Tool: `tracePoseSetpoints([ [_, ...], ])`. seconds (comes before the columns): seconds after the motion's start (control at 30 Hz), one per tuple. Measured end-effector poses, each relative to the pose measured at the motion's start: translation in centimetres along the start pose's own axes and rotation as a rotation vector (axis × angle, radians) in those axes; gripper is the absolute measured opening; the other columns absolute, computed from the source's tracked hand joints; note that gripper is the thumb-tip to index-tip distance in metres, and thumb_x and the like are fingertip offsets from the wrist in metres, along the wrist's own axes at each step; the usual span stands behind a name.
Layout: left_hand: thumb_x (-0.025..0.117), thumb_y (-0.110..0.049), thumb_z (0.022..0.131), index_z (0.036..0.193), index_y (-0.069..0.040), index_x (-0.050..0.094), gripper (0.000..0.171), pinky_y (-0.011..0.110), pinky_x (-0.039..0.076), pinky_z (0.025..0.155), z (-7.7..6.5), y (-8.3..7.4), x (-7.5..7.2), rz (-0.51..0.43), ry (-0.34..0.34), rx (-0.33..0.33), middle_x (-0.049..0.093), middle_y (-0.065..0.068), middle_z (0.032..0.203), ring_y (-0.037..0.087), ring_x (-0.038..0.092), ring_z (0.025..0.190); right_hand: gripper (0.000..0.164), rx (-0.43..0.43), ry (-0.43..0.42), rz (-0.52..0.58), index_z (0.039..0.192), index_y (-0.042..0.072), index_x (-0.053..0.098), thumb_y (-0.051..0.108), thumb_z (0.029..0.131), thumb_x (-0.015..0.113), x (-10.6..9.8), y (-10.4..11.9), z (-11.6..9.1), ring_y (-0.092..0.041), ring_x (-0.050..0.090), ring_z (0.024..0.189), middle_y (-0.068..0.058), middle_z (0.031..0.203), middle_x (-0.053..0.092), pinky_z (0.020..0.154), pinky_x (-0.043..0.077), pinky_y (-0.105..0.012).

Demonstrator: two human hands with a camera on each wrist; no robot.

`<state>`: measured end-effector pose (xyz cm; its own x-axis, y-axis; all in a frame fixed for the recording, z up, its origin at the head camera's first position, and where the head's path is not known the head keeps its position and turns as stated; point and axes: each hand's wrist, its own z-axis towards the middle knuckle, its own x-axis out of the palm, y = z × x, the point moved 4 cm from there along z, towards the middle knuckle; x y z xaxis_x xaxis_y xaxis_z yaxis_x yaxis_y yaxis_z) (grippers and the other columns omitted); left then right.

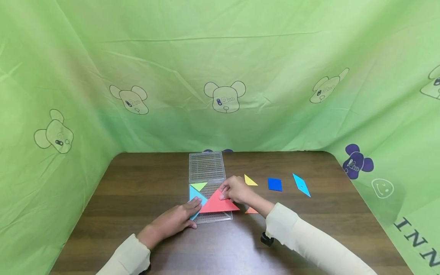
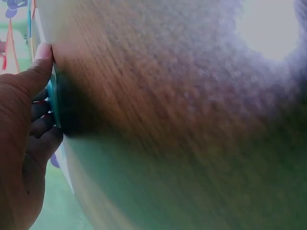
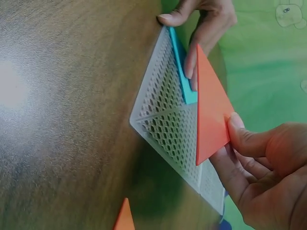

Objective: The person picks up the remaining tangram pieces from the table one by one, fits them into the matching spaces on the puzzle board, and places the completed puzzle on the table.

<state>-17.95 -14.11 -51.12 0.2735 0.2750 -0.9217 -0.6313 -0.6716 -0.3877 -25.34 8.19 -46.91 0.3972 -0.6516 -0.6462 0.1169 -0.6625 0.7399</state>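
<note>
A large red tangram triangle [image 1: 214, 204] is pinched between the thumb and fingers of my right hand [image 1: 238, 190]. In the right wrist view the red triangle [image 3: 211, 112] is tilted up over the perforated clear plastic board [image 3: 168, 129]. My left hand [image 1: 175, 219] rests on a light blue triangle [image 1: 195, 195] at the left of the board's near panel, fingers laid over it and thumb at the front edge. A yellow-green triangle [image 1: 199, 186] lies at that panel's back left corner. In the left wrist view, my left hand [image 2: 29, 110] appears at the board's side.
The board's far panel [image 1: 206, 167] lies flat behind the near one. To the right are a yellow triangle [image 1: 250, 180], a dark blue square [image 1: 275, 184] and a light blue parallelogram [image 1: 301, 185]. An orange piece [image 1: 252, 210] is partly hidden under my right forearm. Green cloth surrounds the table.
</note>
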Motion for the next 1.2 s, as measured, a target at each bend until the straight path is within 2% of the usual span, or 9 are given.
tracePoseSetpoints([
  [0.2,0.071,-0.037,0.095,0.15,-0.002,0.049,0.069,0.044,0.046,0.114,0.0,-0.1,-0.1,0.029,0.003,0.002,0.041,0.014,0.162,0.03,0.041,0.15,0.01,-0.024,0.009,-0.052,0.089,0.003,0.079,0.005,0.081,0.085,0.8,0.0,0.0,-0.006,0.059,0.063,-0.002,0.075,0.075,0.054,0.048,-0.018],
  [0.47,0.071,-0.037,0.095,0.15,-0.002,0.05,0.069,0.044,0.048,0.111,0.1,-0.2,-0.2,0.028,-0.003,0.006,0.043,0.014,0.161,0.031,0.044,0.148,0.009,-0.051,0.03,-0.01,0.089,0.001,0.078,0.003,0.082,0.084,2.0,0.1,-0.1,-0.005,0.054,0.053,-0.003,0.071,0.073,0.048,0.043,-0.018],
  [0.63,0.072,-0.038,0.094,0.15,-0.004,0.05,0.069,0.043,0.049,0.111,0.1,0.0,-0.1,0.025,0.015,-0.013,0.041,0.013,0.162,0.03,0.043,0.148,0.007,-0.053,0.047,0.0,0.088,0.001,0.077,0.002,0.083,0.082,2.8,0.2,0.0,-0.005,0.053,0.051,-0.001,0.07,0.071,0.047,0.047,-0.02],
  [0.87,0.071,-0.039,0.095,0.151,-0.004,0.05,0.069,0.043,0.05,0.11,0.1,0.0,-0.1,0.025,0.02,-0.018,0.041,0.013,0.162,0.03,0.044,0.148,0.01,-0.053,0.027,-0.01,0.087,0.001,0.077,0.0,0.08,0.084,3.3,0.2,0.0,-0.005,0.053,0.055,0.0,0.068,0.068,0.049,0.043,-0.018],
  [1.2,0.07,-0.038,0.096,0.152,-0.006,0.049,0.068,0.042,0.051,0.108,0.0,-0.1,-0.1,0.033,0.003,0.006,0.04,0.014,0.162,0.031,0.043,0.149,0.013,-0.096,-0.011,-0.057,0.084,0.002,0.077,0.0,0.075,0.087,3.9,0.5,-0.5,-0.004,0.054,0.06,0.002,0.066,0.066,0.053,0.045,-0.017],
])
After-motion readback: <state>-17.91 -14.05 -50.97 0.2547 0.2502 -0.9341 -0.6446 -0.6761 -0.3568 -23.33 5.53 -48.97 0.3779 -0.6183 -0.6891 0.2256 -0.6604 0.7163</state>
